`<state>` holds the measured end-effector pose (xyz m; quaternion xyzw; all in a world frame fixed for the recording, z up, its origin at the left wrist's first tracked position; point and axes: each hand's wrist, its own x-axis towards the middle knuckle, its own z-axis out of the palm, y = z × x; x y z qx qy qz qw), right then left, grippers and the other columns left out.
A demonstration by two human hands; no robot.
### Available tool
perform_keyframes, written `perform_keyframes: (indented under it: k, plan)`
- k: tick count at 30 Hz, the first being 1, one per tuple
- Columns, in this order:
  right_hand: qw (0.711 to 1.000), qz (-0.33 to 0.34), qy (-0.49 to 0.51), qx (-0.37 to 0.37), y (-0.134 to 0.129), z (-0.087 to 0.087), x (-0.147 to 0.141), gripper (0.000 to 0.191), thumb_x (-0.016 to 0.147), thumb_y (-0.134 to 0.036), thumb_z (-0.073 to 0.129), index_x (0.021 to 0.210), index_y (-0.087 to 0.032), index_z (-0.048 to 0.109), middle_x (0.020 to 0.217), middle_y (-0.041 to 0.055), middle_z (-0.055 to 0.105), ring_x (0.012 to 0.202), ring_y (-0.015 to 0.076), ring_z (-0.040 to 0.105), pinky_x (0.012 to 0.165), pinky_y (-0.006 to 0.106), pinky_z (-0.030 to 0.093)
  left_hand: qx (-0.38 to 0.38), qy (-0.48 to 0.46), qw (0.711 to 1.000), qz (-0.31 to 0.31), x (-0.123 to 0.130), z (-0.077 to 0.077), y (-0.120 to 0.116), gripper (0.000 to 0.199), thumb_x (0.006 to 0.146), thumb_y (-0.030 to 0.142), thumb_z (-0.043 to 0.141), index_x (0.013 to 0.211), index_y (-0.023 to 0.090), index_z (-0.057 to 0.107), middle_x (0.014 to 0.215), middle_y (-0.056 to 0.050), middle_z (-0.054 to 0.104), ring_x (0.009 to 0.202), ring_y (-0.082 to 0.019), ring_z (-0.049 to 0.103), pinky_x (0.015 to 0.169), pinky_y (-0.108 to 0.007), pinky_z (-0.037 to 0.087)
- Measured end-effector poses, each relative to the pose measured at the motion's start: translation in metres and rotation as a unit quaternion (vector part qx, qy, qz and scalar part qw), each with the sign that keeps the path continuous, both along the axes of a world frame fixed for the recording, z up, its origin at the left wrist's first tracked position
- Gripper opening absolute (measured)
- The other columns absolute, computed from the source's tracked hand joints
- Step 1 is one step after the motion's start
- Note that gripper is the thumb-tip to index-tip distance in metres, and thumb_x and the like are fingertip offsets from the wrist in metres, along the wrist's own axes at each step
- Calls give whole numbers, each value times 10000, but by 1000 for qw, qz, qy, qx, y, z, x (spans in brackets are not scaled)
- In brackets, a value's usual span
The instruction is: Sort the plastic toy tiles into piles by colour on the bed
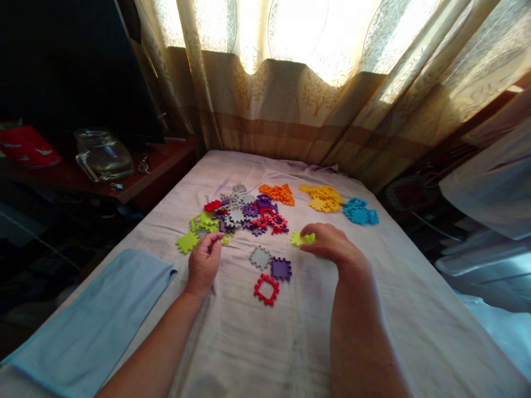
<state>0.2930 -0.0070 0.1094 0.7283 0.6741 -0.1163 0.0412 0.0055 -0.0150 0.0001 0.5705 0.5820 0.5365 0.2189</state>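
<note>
My right hand [329,243] is over the bed, thumb and fingers closed around the edges of a lime-green interlocking tile [299,239]. On the left, my left hand [204,262] has its fingertips pinched together beside the lime-green pieces [203,223]; whether anything is in the pinch is hidden. Between my hands lie a grey square tile [260,257], a purple square tile [281,269] and a red square frame [259,288]. Beyond them is a mixed heap with grey tiles [236,215], purple pieces [265,202] and red pieces [274,219].
Farther back sit an orange pile [279,194], a yellow pile [324,199] and a blue pile [360,211]. A folded light-blue cloth [95,315] lies at the left of the bed. A glass jug [103,156] stands on the brown desk [161,166]; curtains [274,105] hang behind.
</note>
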Motion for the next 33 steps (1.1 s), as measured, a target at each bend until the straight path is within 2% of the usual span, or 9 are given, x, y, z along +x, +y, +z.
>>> perform_keyframes:
  k: [4,8,14,20,23,27,30,33]
  plan:
    - [998,-34,32,-36,-6,-3,29,312,724,-299,714,1035,-288,738,1094,40,703,1035,221,628,912,300,443,-2,3,1000,-2,0,-1,0,293,824,393,520,948,195,696,938,-55,725,889,-193,664,864,-331,526]
    - [997,-40,27,-63,-3,-10,34,345,710,-247,698,1048,-301,740,1114,50,694,1065,238,618,933,334,443,-5,2,1000,-2,0,0,0,292,819,395,515,934,199,697,933,-50,731,883,-192,670,850,-325,532]
    - [998,-21,40,-31,2,-15,38,340,701,-216,686,1023,-301,754,1089,40,705,1073,228,612,947,319,438,-2,6,1000,-4,-1,1,1,287,816,387,518,942,198,694,947,-52,731,905,-196,672,863,-328,531]
    - [998,5,57,-18,-1,-4,16,240,818,-265,592,991,-253,759,1057,60,732,1015,212,639,868,273,449,9,24,1000,-1,-2,-1,0,288,839,371,498,955,186,687,943,-68,721,898,-203,671,865,-339,530]
    - [995,45,84,-40,-2,2,-4,244,857,-299,549,979,-247,754,1003,46,744,937,193,656,798,256,448,47,98,994,-3,-2,2,-1,270,856,324,475,972,199,685,966,-73,716,939,-213,660,907,-356,511]
    - [991,74,92,-59,-2,2,-21,264,873,-332,537,1013,-246,743,1022,42,739,919,192,659,772,262,448,81,250,965,3,-1,8,6,288,866,316,492,1059,216,682,1177,-114,683,1156,-291,584,1059,-489,383]
    - [990,85,97,-52,-1,0,-23,273,883,-334,535,1046,-241,733,1047,45,736,929,188,659,780,258,448,41,326,944,20,2,11,21,335,852,364,552,1123,207,670,1318,-155,614,1304,-379,468,1116,-626,220]
    - [990,85,102,-43,-2,0,-21,279,895,-337,535,1071,-233,724,1075,50,731,949,192,659,804,264,451,-26,368,930,12,13,15,38,436,841,422,579,1196,176,640,1346,-189,590,1339,-410,427,1128,-674,120]
